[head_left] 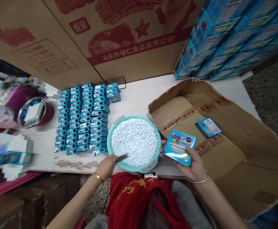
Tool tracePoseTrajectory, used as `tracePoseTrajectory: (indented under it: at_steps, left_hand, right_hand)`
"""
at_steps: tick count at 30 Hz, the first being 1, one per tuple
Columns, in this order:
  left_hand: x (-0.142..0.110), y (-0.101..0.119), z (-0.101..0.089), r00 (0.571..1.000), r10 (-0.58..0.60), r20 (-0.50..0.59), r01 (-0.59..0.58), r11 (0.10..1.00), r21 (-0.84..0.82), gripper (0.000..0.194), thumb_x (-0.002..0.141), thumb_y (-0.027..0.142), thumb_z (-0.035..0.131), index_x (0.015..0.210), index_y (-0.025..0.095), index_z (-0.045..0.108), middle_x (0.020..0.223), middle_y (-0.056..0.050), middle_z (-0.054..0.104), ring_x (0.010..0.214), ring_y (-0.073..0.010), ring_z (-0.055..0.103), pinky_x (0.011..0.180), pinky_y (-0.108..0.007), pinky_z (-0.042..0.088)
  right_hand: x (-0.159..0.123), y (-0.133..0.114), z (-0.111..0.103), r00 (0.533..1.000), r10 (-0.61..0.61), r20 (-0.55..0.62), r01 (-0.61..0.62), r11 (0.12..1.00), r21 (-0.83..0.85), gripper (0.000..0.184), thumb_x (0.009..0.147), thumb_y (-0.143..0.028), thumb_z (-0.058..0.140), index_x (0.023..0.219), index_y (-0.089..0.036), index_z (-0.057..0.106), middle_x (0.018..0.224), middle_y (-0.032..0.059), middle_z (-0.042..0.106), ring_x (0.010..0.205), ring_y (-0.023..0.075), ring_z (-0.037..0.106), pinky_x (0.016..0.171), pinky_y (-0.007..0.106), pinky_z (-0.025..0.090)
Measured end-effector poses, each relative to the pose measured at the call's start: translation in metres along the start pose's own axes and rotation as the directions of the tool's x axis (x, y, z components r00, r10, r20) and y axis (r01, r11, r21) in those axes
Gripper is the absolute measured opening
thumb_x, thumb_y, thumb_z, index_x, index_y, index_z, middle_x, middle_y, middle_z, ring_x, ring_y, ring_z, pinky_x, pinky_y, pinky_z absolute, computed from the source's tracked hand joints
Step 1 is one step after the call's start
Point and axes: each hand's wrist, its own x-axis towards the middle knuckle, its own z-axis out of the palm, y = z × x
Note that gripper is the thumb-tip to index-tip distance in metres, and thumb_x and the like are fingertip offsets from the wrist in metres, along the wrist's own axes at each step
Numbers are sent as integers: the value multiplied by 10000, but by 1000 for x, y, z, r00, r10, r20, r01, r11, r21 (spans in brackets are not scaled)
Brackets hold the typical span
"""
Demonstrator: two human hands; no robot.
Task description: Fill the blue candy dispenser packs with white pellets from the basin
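Note:
My left hand point(107, 167) is closed round a narrow metal tool point(121, 158), its kind unclear, at the near left rim of a round mint-green basin point(109, 143). Many small white pellets point(135, 140) fill the basin, and the tool's far end reaches over them. To the right of the basin, my right hand point(195, 167) grips a blue candy box point(180, 147) with printed "caramel" lettering, thumb on top and fingers beneath. This box is held over the edge of an open cardboard carton point(177, 116). Another blue candy box point(209, 127) lies inside the carton.
Rows of small blue packs point(84, 117) stand left of the basin, some with white pellets in their openings. Large printed cartons point(134, 47) wall off the back. Blue boxes are stacked point(215, 47) at back right. A tub point(47, 113) and white-and-blue cartons point(12, 149) sit far left.

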Motion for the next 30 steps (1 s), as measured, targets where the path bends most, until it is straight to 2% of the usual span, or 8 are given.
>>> tracePoseTrajectory:
  at_steps: [2, 6, 10, 13, 18, 22, 26, 30]
  left_hand:
    - [15, 19, 20, 1000, -23, 1, 23, 1000, 11, 241, 896, 146, 413, 1066, 188, 579, 1032, -78, 596, 982, -210, 582, 855, -325, 472]
    - [65, 55, 50, 989, -20, -150, 1, 992, -126, 235, 884, 115, 425, 1086, 158, 537, 1086, -109, 580, 1047, -225, 561, 925, -363, 458]
    - [99, 70, 66, 960, -18, -281, -60, 962, -267, 279, 868, 93, 438, 1135, 154, 491, 1132, -114, 564, 1091, -210, 544, 969, -354, 444]
    - [103, 63, 62, 939, 23, -342, -142, 935, -326, 262, 889, 164, 468, 1151, 167, 478, 1151, -108, 562, 1088, -210, 546, 966, -366, 448]
    - [69, 38, 17, 895, 211, -393, -346, 885, -311, 214, 910, 273, 493, 1093, 163, 506, 998, -84, 593, 935, -198, 568, 848, -347, 476]
    - [31, 29, -35, 849, 344, -401, -450, 868, -210, 225, 939, 322, 450, 1088, 165, 512, 933, -74, 587, 879, -187, 552, 781, -314, 466]
    - [8, 39, -74, 840, 439, -320, -486, 870, -84, 218, 945, 296, 438, 1099, 162, 513, 976, -87, 597, 889, -182, 564, 795, -306, 467]
    - [1, 62, -100, 882, 446, -153, -431, 894, 124, 212, 932, 248, 448, 1104, 158, 533, 1008, -89, 607, 923, -204, 583, 792, -319, 484]
  right_hand:
    - [0, 24, 3, 994, 71, -82, -77, 995, -69, 539, 654, -487, 718, 1103, -200, 637, 1054, 104, 719, 1009, 344, 662, 948, 561, 471]
    - [11, 62, -3, 973, -31, -229, -19, 977, -214, 551, 578, -393, 805, 1066, -217, 619, 1038, 59, 719, 956, 278, 670, 910, 472, 517]
    - [18, 78, -8, 972, -152, -177, 86, 939, -333, 495, 618, -434, 793, 1020, -228, 591, 999, 47, 711, 888, 233, 667, 832, 418, 556]
    - [17, 80, -11, 960, -264, -97, 202, 887, -414, 483, 667, -425, 771, 1059, -236, 561, 1043, 51, 691, 922, 219, 654, 858, 403, 547]
    - [18, 82, -21, 909, -416, 23, 352, 737, -577, 473, 735, -408, 716, 1131, -222, 537, 1095, 70, 659, 966, 223, 627, 930, 428, 498]
    - [27, 81, -17, 811, -574, 115, 453, 490, -745, 427, 772, -381, 671, 1143, -210, 547, 1081, 89, 643, 989, 244, 603, 923, 443, 483]
    - [35, 79, -3, 724, -597, 345, 579, 254, -775, 340, 816, -275, 580, 1152, -227, 556, 1083, 92, 618, 1023, 249, 585, 916, 431, 479]
    - [39, 83, 7, 664, -588, 463, 651, 150, -744, 390, 804, -170, 515, 1187, -238, 538, 1127, 91, 605, 1072, 253, 566, 944, 439, 469]
